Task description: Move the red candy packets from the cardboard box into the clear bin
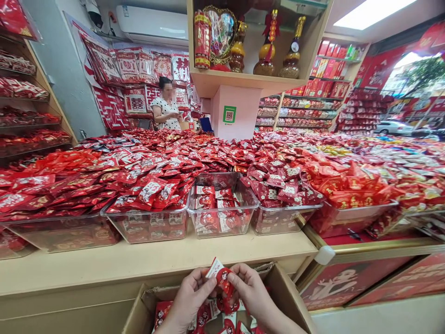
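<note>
Between both hands is a small red and white candy packet point(221, 274), tilted, above an open cardboard box. My left hand point(194, 292) pinches its left side with thumb and fingers. On the other side, my right hand point(248, 287) grips the packet's right edge, thumb on the front. Several similar red and white packets point(205, 315) lie in the cardboard box point(141, 301) below. Just beyond the box, a clear plastic bin point(222, 215) on the counter holds like packets, filled lower than the bins beside it.
Heaped clear bins stand on either side, with maroon packets point(278, 185) to the right. A pale counter ledge point(156, 257) runs in front, meeting a gold-edged case point(375, 246). Behind the bins stands a person point(167, 109) in a dotted top. A cabinet point(239, 76) overhangs the middle.
</note>
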Demonstrator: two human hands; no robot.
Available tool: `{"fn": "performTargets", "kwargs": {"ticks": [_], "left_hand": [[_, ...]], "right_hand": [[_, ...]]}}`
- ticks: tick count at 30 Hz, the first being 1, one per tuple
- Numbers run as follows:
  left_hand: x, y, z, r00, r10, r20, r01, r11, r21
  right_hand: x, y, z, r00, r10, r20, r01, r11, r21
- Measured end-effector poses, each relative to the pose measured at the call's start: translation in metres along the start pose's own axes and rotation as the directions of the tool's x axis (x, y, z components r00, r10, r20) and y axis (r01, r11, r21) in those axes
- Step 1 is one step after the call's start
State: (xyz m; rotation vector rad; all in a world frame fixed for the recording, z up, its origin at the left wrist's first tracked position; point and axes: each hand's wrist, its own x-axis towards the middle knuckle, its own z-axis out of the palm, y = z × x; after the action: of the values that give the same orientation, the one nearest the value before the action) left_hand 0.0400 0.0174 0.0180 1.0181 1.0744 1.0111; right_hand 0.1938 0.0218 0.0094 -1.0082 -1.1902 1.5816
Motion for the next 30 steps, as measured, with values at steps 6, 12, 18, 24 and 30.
{"fn": "performTargets", "kwargs": {"ticks": [6, 12, 18, 24, 30], "left_hand": [[0.002, -0.007, -0.005, 0.999, -0.040, -0.004, 0.039, 0.996, -0.074], [0.005, -0.013, -0.006, 0.999, 0.035, 0.019, -0.037, 0.995, 0.089], [0.004, -0.023, -0.009, 0.997, 0.061, 0.054, -0.068, 0.988, 0.141], [0.005, -0.023, -0.011, 0.997, 0.046, 0.062, -0.057, 0.979, 0.193], [0.006, -0.023, -0.012, 0.997, 0.016, 0.078, -0.032, 0.977, 0.211]], "right_hand": [[-0.005, -0.084, -0.009, 0.839, -0.540, -0.067, 0.438, 0.744, -0.505], [0.086, -0.186, 0.012, 0.828, -0.559, 0.040, 0.322, 0.416, -0.850], [0.156, -0.178, 0.039, 0.991, -0.111, 0.081, 0.102, 0.200, -0.974], [0.154, -0.166, 0.045, 1.000, -0.010, 0.027, 0.028, 0.018, -0.999], [0.159, -0.163, 0.045, 0.999, 0.044, 0.008, 0.013, -0.098, -0.995]]}}
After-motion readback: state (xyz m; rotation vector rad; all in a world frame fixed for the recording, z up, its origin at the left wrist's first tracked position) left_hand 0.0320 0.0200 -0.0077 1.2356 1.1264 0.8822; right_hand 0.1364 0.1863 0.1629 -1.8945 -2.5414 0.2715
